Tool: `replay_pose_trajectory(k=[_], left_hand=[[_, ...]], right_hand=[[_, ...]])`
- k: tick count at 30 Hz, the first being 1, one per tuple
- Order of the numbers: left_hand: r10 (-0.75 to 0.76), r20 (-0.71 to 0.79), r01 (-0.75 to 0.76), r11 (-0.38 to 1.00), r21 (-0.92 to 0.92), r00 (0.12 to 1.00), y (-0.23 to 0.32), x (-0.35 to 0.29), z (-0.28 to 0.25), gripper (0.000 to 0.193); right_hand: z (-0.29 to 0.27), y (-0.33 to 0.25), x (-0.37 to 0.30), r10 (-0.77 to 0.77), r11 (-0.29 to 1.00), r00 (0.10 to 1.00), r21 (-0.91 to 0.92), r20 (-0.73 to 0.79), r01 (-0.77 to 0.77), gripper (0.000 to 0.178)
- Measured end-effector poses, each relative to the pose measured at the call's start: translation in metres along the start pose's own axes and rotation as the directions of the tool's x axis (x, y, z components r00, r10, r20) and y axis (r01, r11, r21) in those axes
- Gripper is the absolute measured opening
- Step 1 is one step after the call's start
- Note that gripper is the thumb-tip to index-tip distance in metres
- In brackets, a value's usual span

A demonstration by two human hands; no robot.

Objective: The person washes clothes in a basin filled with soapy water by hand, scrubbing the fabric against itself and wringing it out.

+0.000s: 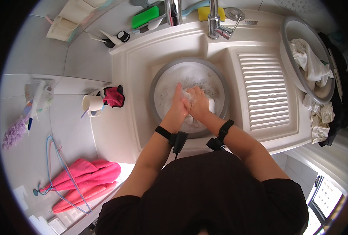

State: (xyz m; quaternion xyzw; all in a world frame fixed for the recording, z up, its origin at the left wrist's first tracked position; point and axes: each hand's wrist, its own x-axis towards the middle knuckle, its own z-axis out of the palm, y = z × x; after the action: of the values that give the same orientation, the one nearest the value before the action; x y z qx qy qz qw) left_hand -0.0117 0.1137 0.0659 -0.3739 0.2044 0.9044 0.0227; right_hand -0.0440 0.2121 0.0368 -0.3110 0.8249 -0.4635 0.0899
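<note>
A grey-rimmed round basin [155, 80] stands in the sink, with sudsy water in it. My left hand [178, 106] and my right hand [198, 103] meet over its middle, pressed on a wet white cloth [212, 105]. The right hand's fingers curl over the cloth. The left hand's fingers point away from me, close together, with its thumb against the cloth. Part of the cloth is hidden under both hands, and some of it hangs below them into the basin.
A ribbed washboard [264, 90] lies right of the basin. Beyond it a tilted grey tub [289, 58] holds white clothes [309, 62]. A chrome faucet [214, 23] rises at the back. On the left are a cup [92, 103], a dark-red cloth [114, 96] and a pink towel [84, 178].
</note>
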Motion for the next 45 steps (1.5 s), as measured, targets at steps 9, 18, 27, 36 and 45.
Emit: replay_pose_trajectory(k=[9, 18, 27, 36, 45], left_hand=[[0.282, -0.149, -0.241, 0.939, 0.245, 0.948, -0.014, -0.018, 0.005, 0.029], [0.191, -0.044, -0.157, 0.898, 0.411, 0.981, 0.013, -0.036, -0.004, 0.038], [0.252, 0.222, -0.327, 0.838, 0.437, 0.942, 0.046, -0.089, -0.033, 0.046], [0.327, 0.063, -0.291, 0.72, 0.63, 0.943, 0.064, -0.107, -0.033, 0.059], [0.348, 0.11, -0.328, 0.667, 0.669, 0.931, 0.074, -0.116, -0.031, 0.065]], right_hand=[[-0.035, -0.04, 0.021, 0.121, 0.982, 0.971, -0.169, 0.209, -0.086, 0.05], [-0.047, 0.012, 0.049, 0.418, 0.573, 0.744, 0.484, 0.521, -0.661, 0.045], [-0.126, 0.008, 0.07, 0.403, 0.542, 0.818, 0.612, 0.411, -0.575, 0.057], [-0.149, -0.006, 0.068, 0.337, 0.581, 0.778, 0.532, 0.531, -0.615, 0.049], [-0.153, -0.016, 0.069, 0.31, 0.578, 0.79, 0.555, 0.53, -0.599, 0.052]])
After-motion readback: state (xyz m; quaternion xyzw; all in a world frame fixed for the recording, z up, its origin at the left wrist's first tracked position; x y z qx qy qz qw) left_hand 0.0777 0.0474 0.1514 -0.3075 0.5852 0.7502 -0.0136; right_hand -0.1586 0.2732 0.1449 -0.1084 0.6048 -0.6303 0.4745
